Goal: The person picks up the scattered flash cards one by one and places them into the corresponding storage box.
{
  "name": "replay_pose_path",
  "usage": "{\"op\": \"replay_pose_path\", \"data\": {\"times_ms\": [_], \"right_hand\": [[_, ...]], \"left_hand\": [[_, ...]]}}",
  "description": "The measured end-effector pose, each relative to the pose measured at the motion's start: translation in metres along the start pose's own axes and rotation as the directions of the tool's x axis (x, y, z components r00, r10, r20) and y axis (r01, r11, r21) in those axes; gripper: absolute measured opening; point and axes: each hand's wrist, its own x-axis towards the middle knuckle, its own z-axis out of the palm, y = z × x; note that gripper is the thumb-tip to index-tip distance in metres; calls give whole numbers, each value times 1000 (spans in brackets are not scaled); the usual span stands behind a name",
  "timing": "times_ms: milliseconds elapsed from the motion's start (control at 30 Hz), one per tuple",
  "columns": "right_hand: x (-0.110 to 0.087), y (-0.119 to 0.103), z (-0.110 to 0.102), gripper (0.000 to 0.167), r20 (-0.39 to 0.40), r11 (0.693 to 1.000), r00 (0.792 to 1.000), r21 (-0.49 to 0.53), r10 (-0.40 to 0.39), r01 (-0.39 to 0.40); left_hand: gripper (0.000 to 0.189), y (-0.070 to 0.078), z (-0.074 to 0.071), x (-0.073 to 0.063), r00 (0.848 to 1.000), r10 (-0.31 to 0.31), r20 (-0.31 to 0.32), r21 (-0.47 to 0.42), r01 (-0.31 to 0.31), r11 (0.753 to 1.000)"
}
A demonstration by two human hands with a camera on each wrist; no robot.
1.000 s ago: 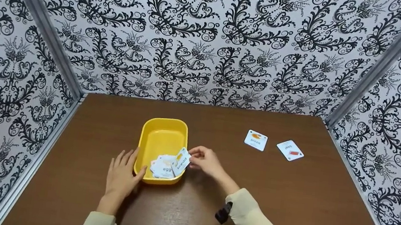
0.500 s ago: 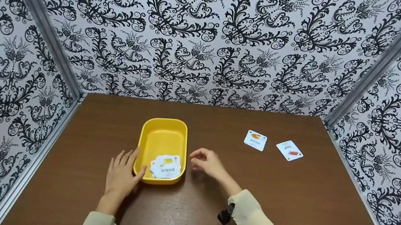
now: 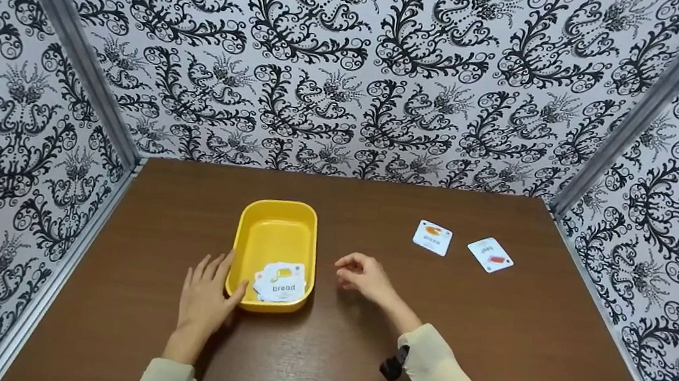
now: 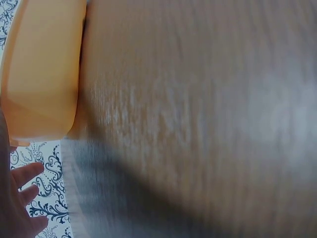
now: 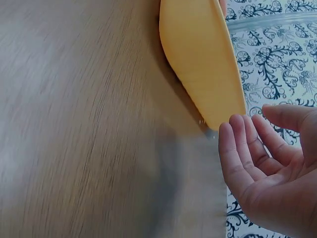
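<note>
A yellow plastic tub (image 3: 280, 206) stands on the brown table, left of centre. Inside its near end lies a small pile of white picture cards, topped by a card reading "bread" (image 3: 284, 283). My left hand (image 3: 204, 295) rests against the tub's left side, fingers spread outside and thumb over the near rim. To the right of the tub, my right hand (image 3: 366, 278) hovers with loosely bent fingers and holds nothing. In the right wrist view, the palm of that hand (image 5: 270, 166) shows bare, thumb apart from the fingers.
Two more cards lie on the table at the back right: a pizza card (image 3: 433, 237) and, to its right, a tilted card with a red picture (image 3: 491, 254). Patterned black-and-white walls (image 3: 351, 89) enclose the table (image 3: 457, 332) at the back and sides.
The right hand let go of the bread card, which dropped flat onto the pile over the egg card. That hand then drew away to the right. My left hand stayed put.
</note>
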Motion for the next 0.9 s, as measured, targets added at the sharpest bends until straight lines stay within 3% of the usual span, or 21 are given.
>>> {"op": "replay_pose_path", "data": {"times_ms": [200, 533, 900], "right_hand": [[-4, 9, -13, 25, -28, 1000, 1000, -14, 11, -11], [-12, 25, -44, 20, -156, 994, 985, -81, 66, -79], [-26, 52, -92, 14, -336, 967, 935, -183, 109, -178]], "left_hand": [[70, 1, 0, -1, 1000, 0, -10, -3, 0, 1000], [70, 1, -3, -1, 1000, 1, 1, -5, -1, 1000], [69, 1, -2, -1, 1000, 3, -5, -4, -3, 1000]]}}
